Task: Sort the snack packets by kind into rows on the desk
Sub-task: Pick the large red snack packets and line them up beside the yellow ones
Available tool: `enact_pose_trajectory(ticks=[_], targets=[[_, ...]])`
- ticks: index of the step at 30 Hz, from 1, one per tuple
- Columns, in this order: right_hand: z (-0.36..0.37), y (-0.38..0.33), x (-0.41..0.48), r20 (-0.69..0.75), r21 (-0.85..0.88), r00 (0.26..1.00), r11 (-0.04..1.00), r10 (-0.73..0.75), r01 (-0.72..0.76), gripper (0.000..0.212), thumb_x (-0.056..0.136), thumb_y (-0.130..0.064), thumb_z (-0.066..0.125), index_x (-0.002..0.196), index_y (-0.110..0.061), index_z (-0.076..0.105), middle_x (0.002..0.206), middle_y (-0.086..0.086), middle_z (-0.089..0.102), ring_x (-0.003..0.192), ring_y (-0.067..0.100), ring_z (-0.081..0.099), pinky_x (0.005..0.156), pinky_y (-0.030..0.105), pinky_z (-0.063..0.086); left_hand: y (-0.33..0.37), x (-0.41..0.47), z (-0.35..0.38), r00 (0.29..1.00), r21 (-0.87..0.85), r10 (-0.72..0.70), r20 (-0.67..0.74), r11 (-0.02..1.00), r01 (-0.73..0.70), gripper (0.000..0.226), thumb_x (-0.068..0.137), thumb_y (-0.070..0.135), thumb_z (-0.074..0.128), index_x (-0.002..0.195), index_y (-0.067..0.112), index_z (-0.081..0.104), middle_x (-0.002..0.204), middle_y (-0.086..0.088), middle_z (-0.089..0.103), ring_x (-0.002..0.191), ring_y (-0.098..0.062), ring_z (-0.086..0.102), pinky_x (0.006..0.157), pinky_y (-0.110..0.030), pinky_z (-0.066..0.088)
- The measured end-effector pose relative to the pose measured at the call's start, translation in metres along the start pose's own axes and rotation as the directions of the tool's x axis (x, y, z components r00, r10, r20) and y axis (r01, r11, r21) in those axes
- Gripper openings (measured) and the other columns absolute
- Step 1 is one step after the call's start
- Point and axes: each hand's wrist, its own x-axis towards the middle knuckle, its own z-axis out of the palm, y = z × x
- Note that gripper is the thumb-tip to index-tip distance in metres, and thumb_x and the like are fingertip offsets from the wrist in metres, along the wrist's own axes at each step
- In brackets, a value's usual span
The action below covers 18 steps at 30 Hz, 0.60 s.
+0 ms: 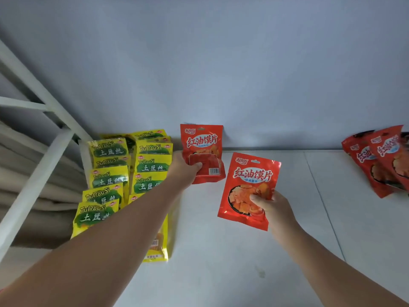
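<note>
**Holding two red packets over the desk**

Head view: The left packet (pixel 202 142), a red one, is gripped by the left hand (pixel 184 171) at its lower left edge. The thumb is pressed on the front and the other fingers are hidden behind. It is held upright near the wall (pixel 221 63), at the back of the desk (pixel 221 262); whether its bottom touches the desk cannot be told.

The right packet (pixel 250 180), also red, is pinched at its lower right corner by the right hand (pixel 271 207), with the thumb on the front and the fingers curled behind. It is held slightly tilted, nearer the camera and apart from the left packet.

Yellow packets (pixel 110 180) are laid in two overlapping rows along the desk's left edge, partly covered by the left forearm. A red pile (pixel 380 160) is seen at the desk's far right, well apart from both hands.
</note>
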Motion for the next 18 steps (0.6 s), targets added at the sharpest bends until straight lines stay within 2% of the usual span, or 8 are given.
enact_pose_trajectory(ticks=[3,7,9,11,13,15,18], targets=[[0.008,-0.008,0.013,0.059,-0.023,0.998,1.000,0.013,-0.012,0.059,0.066,-0.054,0.084,0.118,-0.033,0.064,0.111,-0.008,0.075,0.104,0.022,0.072,0.095,0.051,0.057,-0.002,0.012,0.008,1.000,0.024,-0.015,-0.023,1.000,0.016,0.044,0.091,0.023,0.076,0.127,0.019,0.050,0.095,0.011,0.057,0.074,0.003,0.052,0.052,-0.015,0.036],[0.020,-0.011,0.031,0.066,-0.104,0.998,0.994,-0.009,0.016,0.039,0.080,-0.037,0.083,0.115,-0.030,0.068,0.110,-0.008,0.076,0.103,0.020,0.072,0.095,0.047,0.058,-0.002,0.022,0.016,0.997,0.078,-0.054,-0.048,0.995,0.058,0.046,0.091,0.021,0.075,0.129,0.017,0.049,0.107,0.004,0.057,0.081,-0.012,0.056,0.053,-0.019,0.034],[0.026,-0.014,0.038,0.073,-0.130,0.997,0.991,-0.024,0.034,0.030,0.083,-0.031,0.082,0.110,-0.030,0.069,0.105,-0.010,0.076,0.100,0.017,0.073,0.093,0.042,0.059,-0.002,0.026,0.018,0.995,0.076,-0.074,-0.060,0.994,0.078,0.048,0.091,0.020,0.076,0.130,0.017,0.048,0.106,0.005,0.057,0.079,-0.010,0.056,0.052,-0.020,0.035],[0.032,-0.018,0.043,0.099,-0.170,0.995,0.985,-0.019,0.036,0.029,0.083,-0.035,0.081,0.108,-0.031,0.068,0.104,-0.012,0.075,0.099,0.015,0.072,0.090,0.038,0.059,-0.002,0.029,0.021,0.992,0.072,-0.098,-0.078,0.992,0.104,0.051,0.090,0.021,0.077,0.132,0.018,0.048,0.105,0.007,0.058,0.078,-0.011,0.057,0.052,-0.021,0.037],[0.039,-0.024,0.048,0.134,-0.216,0.991,0.976,-0.006,0.036,0.038,0.083,-0.041,0.080,0.116,-0.028,0.065,0.108,-0.009,0.074,0.101,0.017,0.071,0.091,0.040,0.059,0.000,0.032,0.023,0.988,0.051,-0.125,-0.094,0.990,0.130,0.051,0.090,0.021,0.077,0.132,0.019,0.048,0.105,0.007,0.058,0.081,-0.014,0.058,0.052,-0.022,0.039],[0.047,-0.029,0.053,0.147,-0.251,0.989,0.967,-0.009,0.046,0.042,0.084,-0.041,0.079,0.120,-0.024,0.064,0.111,-0.006,0.073,0.103,0.019,0.070,0.094,0.043,0.058,0.001,0.033,0.025,0.984,0.014,-0.143,-0.110,0.989,0.145,0.046,0.092,0.021,0.074,0.131,0.019,0.049,0.108,0.004,0.061,0.085,-0.016,0.062,0.056,-0.026,0.047],[0.060,-0.037,0.060,0.133,-0.307,0.991,0.950,-0.019,0.060,0.041,0.085,-0.041,0.078,0.118,-0.023,0.064,0.109,-0.005,0.072,0.101,0.018,0.069,0.091,0.039,0.058,0.003,0.033,0.025,0.968,-0.041,-0.211,-0.133,0.977,0.207,0.022,0.102,0.021,0.053,0.123,0.022,0.052,0.113,-0.003,0.068,0.091,-0.023,0.069,0.074,-0.037,0.060]])
